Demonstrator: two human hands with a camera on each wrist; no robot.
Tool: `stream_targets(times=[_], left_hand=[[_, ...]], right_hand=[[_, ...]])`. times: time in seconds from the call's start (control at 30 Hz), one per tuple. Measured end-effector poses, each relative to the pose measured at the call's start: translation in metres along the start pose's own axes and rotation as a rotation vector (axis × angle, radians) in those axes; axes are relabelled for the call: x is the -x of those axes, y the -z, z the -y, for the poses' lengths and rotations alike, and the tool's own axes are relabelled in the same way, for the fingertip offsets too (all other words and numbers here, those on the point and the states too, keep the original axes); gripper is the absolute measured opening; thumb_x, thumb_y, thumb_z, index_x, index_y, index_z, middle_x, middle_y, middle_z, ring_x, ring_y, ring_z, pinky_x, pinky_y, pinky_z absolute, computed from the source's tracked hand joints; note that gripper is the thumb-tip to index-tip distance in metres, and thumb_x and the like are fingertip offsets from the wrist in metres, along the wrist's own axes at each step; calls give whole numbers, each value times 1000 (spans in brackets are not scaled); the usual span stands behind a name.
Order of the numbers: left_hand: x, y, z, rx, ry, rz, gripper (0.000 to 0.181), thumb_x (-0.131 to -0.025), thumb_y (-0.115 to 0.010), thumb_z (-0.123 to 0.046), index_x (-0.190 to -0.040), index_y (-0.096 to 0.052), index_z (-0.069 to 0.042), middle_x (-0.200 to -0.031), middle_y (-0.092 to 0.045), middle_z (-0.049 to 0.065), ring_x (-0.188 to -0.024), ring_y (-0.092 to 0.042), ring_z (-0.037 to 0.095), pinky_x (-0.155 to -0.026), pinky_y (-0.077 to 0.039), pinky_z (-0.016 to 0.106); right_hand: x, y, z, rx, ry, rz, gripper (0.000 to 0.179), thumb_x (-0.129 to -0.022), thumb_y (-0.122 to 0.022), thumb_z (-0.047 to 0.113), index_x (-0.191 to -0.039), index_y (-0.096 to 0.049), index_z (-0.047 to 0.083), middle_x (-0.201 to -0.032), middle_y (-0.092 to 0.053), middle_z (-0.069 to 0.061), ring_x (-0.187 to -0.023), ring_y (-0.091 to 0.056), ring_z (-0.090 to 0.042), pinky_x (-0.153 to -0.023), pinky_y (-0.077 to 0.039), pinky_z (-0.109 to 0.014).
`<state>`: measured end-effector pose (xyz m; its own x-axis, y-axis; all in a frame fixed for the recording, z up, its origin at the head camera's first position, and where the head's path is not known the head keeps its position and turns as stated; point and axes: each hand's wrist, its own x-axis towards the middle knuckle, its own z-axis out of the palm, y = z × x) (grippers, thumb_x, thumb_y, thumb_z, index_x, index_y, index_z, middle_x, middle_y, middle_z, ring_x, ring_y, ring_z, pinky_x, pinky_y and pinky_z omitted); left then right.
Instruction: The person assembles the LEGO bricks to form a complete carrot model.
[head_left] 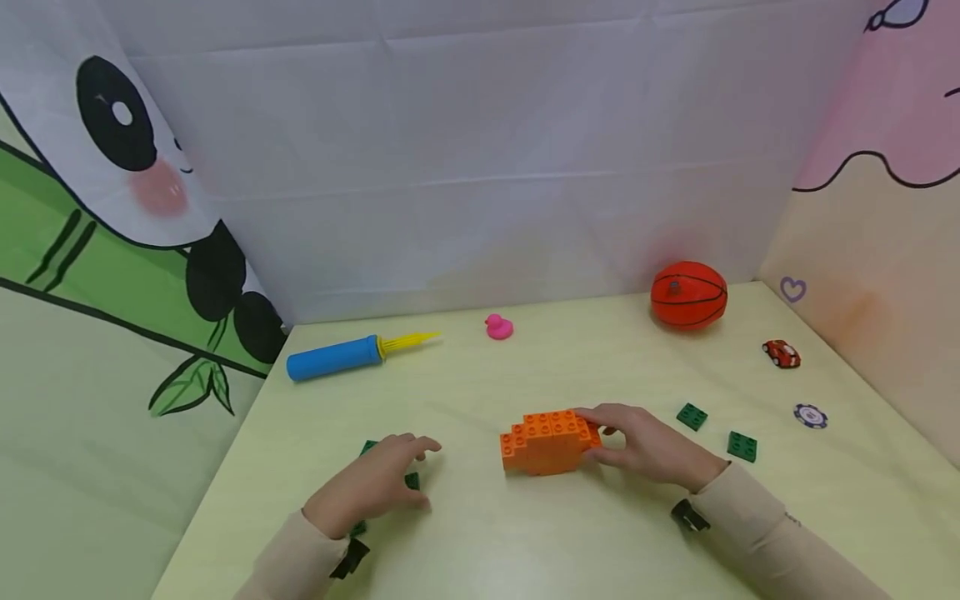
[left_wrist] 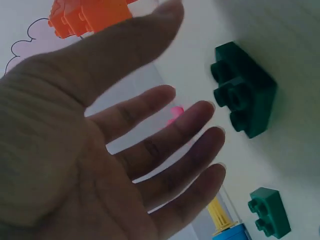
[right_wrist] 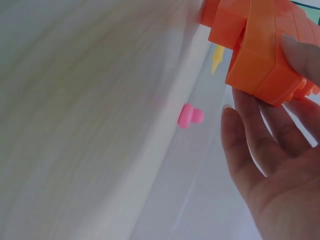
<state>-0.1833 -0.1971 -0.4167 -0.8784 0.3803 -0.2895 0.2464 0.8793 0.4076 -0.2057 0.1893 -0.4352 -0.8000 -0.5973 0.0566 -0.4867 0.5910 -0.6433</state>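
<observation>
A stepped block of joined orange toy bricks [head_left: 551, 446] is near the middle of the table. My right hand [head_left: 637, 442] grips its right end, thumb on the near side and fingers on the far side. The right wrist view shows the thumb against the orange bricks [right_wrist: 260, 55]; whether they touch the table is hard to tell. My left hand [head_left: 378, 479] hovers over green toy bricks [head_left: 412, 481], fingers spread and holding nothing. Partly covered by it in the head view, a larger green brick [left_wrist: 247, 92] and a smaller one [left_wrist: 270, 212] appear beside its fingertips.
Two green bricks [head_left: 742, 446] lie right of my right hand, near a poker chip [head_left: 811, 416] and a red toy car [head_left: 782, 353]. Along the back are a blue hand pump [head_left: 333, 358] with a yellow nozzle, a pink duck [head_left: 498, 327] and a red ball [head_left: 688, 296].
</observation>
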Motion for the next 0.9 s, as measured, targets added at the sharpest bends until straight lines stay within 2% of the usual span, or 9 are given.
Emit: stream_targets(times=[0.07,0.17,0.3,0.43,0.63,0.77,0.9], left_hand=[[3,-1,4,-7,49,11,63,-75,-89,-22,-131,-61,-12,-108,-63,3,-102,-58,23,-93,-50,46],[5,-3,9,-3,89,13,55,-77,-87,-16,-127,-63,-12,-104,-63,3,-97,-58,21,-90,-51,45],[4,-5,10,19,73,-13,48,-80,-83,-11,-123,-64,-12,-99,-63,1,-90,-56,18,-88,-51,44],[-3,-5,4,47,-4,-62,49,-82,-81,-14,-128,-62,-10,-100,-63,0,-90,-56,16,-86,-52,42],[-14,1,-21,88,-151,-140,53,-88,-75,-19,-137,-57,-11,-108,-63,-4,-96,-57,14,-84,-53,38],[-20,4,-40,185,-278,-259,50,-90,-74,-19,-137,-57,-14,-111,-64,-7,-97,-58,11,-87,-54,39],[-27,3,-61,288,-394,-372,48,-90,-76,-18,-135,-59,-17,-113,-66,-10,-99,-60,7,-89,-54,35]], right_hand=[[-1,0,1,-10,-16,9,61,-93,-72,30,-148,-49,17,-137,-59,0,-113,-58,-16,-94,-53,-39],[-1,0,1,-11,-23,15,61,-93,-71,31,-148,-49,16,-137,-59,0,-113,-58,-17,-94,-53,-40],[0,0,1,-2,-23,10,61,-93,-71,34,-148,-49,18,-137,-59,0,-113,-58,-16,-93,-53,-37],[0,-1,-1,8,-6,2,62,-93,-70,36,-148,-49,18,-138,-59,-2,-114,-59,-17,-92,-54,-34],[-1,-1,-1,-8,-21,6,62,-93,-71,36,-148,-49,18,-138,-59,0,-113,-58,-16,-93,-53,-36],[-1,-1,0,-18,-30,9,62,-93,-71,34,-148,-49,17,-137,-59,2,-112,-58,-15,-93,-53,-38],[-1,-1,1,-11,-28,7,62,-93,-71,34,-148,-50,17,-137,-59,1,-112,-58,-16,-93,-53,-39]])
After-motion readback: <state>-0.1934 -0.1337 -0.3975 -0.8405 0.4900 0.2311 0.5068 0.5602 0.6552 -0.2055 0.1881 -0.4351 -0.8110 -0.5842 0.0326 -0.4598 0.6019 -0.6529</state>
